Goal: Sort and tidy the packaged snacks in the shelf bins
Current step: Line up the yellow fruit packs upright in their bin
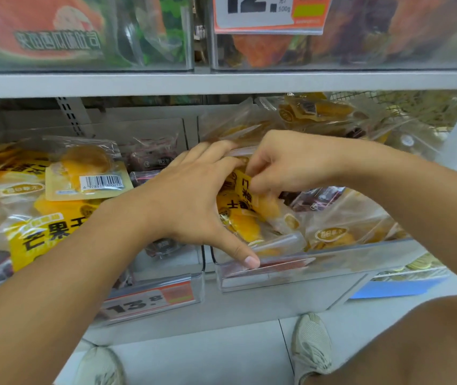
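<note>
Two clear plastic bins sit side by side on the lower shelf. The left bin holds yellow dried-mango packets mixed with dark purple packets. In the right bin lie more mango packets. My left hand reaches across into the right bin with straight fingers lying on the packets and its thumb on the bin's front rim. My right hand pinches the top of a small yellow mango packet above the pile.
An upper shelf carries clear bins of orange and green snack packs with a price card. A price tag reading 13.8 hangs below the left bin. My knee and shoes are on the pale floor.
</note>
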